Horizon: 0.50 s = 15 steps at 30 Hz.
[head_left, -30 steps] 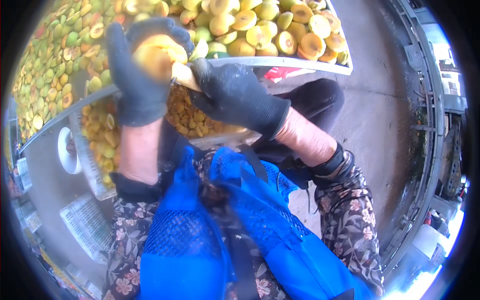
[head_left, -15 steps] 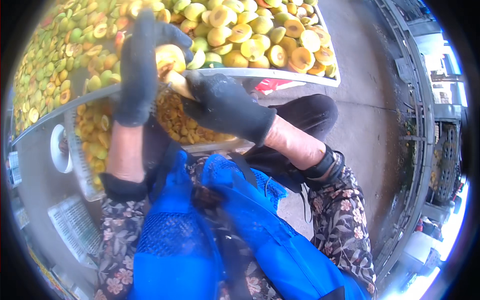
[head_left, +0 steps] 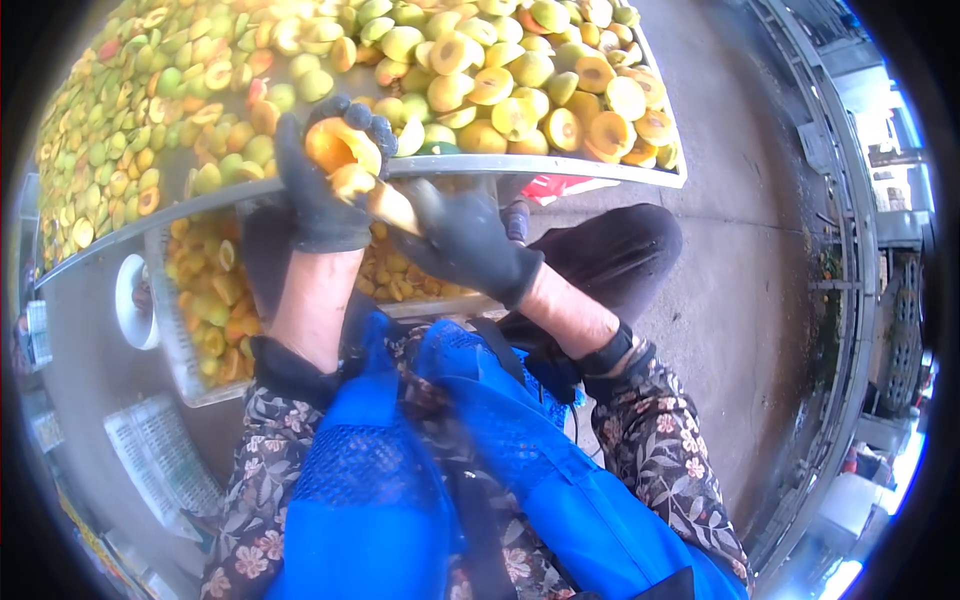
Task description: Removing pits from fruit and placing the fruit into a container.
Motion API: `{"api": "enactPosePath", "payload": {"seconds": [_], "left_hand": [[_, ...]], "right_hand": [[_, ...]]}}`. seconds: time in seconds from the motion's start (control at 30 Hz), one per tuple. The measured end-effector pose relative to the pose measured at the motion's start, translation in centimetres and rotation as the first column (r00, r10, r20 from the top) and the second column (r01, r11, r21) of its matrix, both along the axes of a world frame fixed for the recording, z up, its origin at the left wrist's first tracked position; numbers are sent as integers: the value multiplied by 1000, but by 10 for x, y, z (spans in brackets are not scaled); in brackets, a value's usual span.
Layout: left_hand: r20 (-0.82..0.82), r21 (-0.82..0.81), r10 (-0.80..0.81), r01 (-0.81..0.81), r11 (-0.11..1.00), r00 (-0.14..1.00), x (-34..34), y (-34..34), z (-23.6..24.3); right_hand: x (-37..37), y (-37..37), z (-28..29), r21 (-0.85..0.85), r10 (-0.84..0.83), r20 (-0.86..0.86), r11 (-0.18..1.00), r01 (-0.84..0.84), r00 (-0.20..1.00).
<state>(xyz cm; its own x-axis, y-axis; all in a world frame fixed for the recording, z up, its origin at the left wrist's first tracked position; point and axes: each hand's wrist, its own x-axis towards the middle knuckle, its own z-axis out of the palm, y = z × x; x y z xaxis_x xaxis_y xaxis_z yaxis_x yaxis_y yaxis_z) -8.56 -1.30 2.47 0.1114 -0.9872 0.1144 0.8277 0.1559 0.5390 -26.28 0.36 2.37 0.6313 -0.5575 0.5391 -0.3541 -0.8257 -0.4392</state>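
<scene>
Lowered left fingers [head_left: 358, 116] half-curl round fruit [head_left: 331, 144]; right fingers [head_left: 433, 212] clasp a tool [head_left: 392, 208].

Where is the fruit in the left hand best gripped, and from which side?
Likely by its rounded back, from the left: the fruit turns its open hollow toward the right hand and tool, so cupping the back leaves that clear.

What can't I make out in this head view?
Head view, pale-handled tool in the right hand: working end blurred against the fruit half.
Head view, left hand: palm hidden by that fruit half.
Head view, left crate: partly covered by the left forearm.
Head view, fruit pile: cut off by the upper edge.
</scene>
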Motion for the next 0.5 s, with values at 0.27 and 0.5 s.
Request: {"api": "enactPosePath", "payload": {"seconds": [0.27,0.5], "left_hand": [[169,270,283,-320,908,944,-1,21,13],[399,198,193,-290,936,896,-12,29,5]], "right_hand": [[-4,2,-21,160,-193,-58,967,200,980],[43,-9,18,121,-9,-110,992,22,994]]}}
